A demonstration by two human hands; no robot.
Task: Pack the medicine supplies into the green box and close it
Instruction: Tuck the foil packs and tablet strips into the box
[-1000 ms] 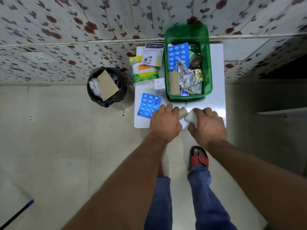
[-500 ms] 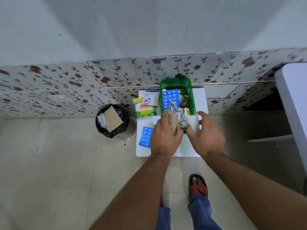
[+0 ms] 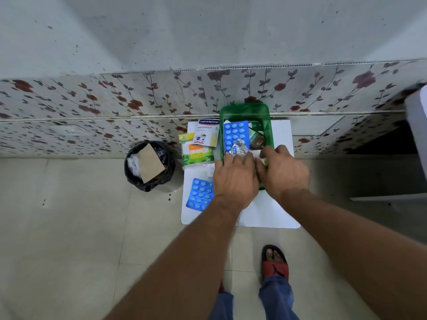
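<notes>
The green box (image 3: 245,113) stands open at the back of the small white table (image 3: 272,211), against the wall. Inside it I see a blue blister pack (image 3: 235,135), a crumpled foil strip (image 3: 239,147) and a brown bottle (image 3: 257,142). Both hands are low over the box's near half. My left hand (image 3: 235,179) is palm down with its fingers curled into the box, hiding whatever is under it. My right hand (image 3: 283,172) pinches a white roll (image 3: 256,154), only a sliver of which shows. A second blue blister pack (image 3: 199,195) lies on the table.
Left of the box lie a Hansaplast plaster pack (image 3: 206,132) and a green cotton-bud pack (image 3: 196,154). A black-lined bin (image 3: 149,166) with cardboard in it stands on the floor to the left. My sandalled foot (image 3: 275,264) is near the table's front edge.
Both hands have lifted a tan roll and a white roll from the table's front edge and carried them forward over the green box. The tan roll is now hidden. The camera has tilted up.
</notes>
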